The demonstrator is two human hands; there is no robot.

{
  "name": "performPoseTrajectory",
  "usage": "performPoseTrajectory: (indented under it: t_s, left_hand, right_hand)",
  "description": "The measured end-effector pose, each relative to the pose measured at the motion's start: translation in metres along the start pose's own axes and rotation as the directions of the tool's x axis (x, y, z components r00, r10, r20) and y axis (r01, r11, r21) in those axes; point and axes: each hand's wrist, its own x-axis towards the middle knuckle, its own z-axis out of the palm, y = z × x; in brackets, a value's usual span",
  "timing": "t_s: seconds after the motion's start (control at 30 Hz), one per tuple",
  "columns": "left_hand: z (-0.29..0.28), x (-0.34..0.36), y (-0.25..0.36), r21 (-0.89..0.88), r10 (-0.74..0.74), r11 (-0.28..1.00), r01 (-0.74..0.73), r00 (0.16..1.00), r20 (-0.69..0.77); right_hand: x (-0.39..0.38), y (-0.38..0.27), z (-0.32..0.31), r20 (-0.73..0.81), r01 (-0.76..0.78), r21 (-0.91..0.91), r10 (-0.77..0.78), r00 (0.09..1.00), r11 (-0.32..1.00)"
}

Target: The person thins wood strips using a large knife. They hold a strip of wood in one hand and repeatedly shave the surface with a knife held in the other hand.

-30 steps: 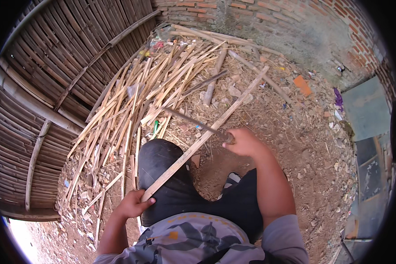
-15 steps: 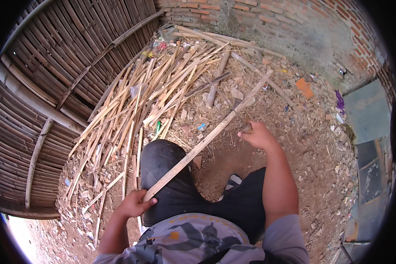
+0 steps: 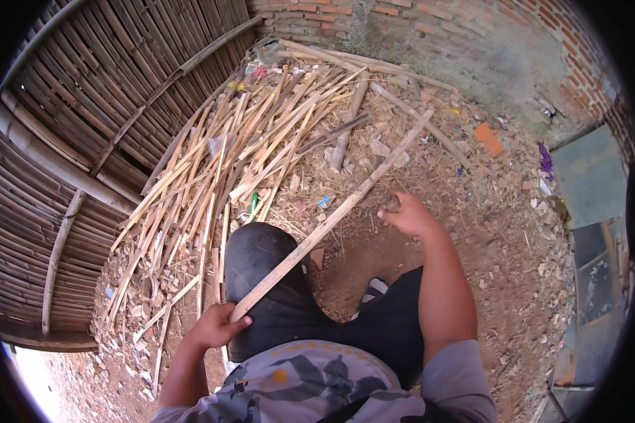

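My left hand (image 3: 217, 327) is closed around the near end of a long, pale bamboo strip (image 3: 324, 227). The strip rests across my left knee and slants up and away to the right, its far end over the littered ground. Closed beside the strip, on its right, my right hand (image 3: 410, 215) grips a knife-like tool (image 3: 391, 204). Only a small brownish part shows by the thumb; the blade cannot be made out now. Hand and strip are apart in the picture.
A heap of split strips (image 3: 261, 141) lies at the far left beside a bamboo wall (image 3: 70, 134). Thicker poles (image 3: 349, 127) lie near the brick wall (image 3: 430, 32). Rubble and scraps cover the ground; grey panels (image 3: 591, 176) stand at the right.
My right hand has shifted slightly to the left and up, and the thin dark blade line seen across the strip earlier no longer shows. The strip and my left hand have barely moved.
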Motion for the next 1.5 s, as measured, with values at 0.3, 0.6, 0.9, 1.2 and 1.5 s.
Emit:
performPoseTrajectory:
  t_s: [0.3,0.6,0.9,1.2,1.5]
  left_hand:
    - [0.002,0.0,-0.007,-0.047,-0.062,0.997,0.063,0.998,0.028]
    - [-0.003,-0.004,0.006,-0.001,-0.118,0.993,0.119,0.991,0.055]
    - [-0.002,-0.002,-0.001,-0.023,-0.07,0.997,0.071,0.996,0.048]
    - [0.002,-0.002,-0.002,0.037,-0.063,0.997,0.064,0.998,-0.01]
    - [0.0,-0.002,-0.001,0.002,-0.079,0.997,0.079,0.996,0.042]
  right_hand:
    - [-0.021,-0.026,0.028,0.161,0.286,-0.284,-0.248,0.955,0.915]
    - [-0.006,-0.002,0.012,0.041,0.18,-0.153,-0.175,0.984,0.972]
    - [-0.026,-0.038,0.024,0.242,0.232,-0.25,-0.171,0.955,0.94]
    - [-0.006,-0.011,0.009,0.167,0.145,-0.148,-0.12,0.979,0.978]
    - [-0.023,-0.031,0.023,0.271,0.226,-0.288,-0.148,0.951,0.931]
